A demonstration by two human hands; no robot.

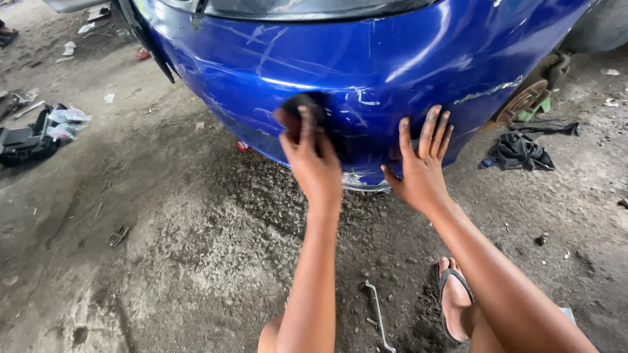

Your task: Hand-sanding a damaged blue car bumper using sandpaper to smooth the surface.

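Note:
A scratched blue car bumper (366, 72) fills the upper middle of the head view. My left hand (313, 160) presses a dark sanding pad (302, 106) flat against the bumper's lower face, fingers closed over it. Just to the right, my right hand (422, 163) rests on the bumper with fingers spread and nothing in it. White scuff marks show on the paint between and above the two hands.
Bare dirt ground lies below. A thin metal rod (379, 315) lies near my sandalled foot (454, 297). A dark rag (520, 151) sits at right by an exposed wheel hub (523, 101). Black parts and plastic (39, 134) lie at far left.

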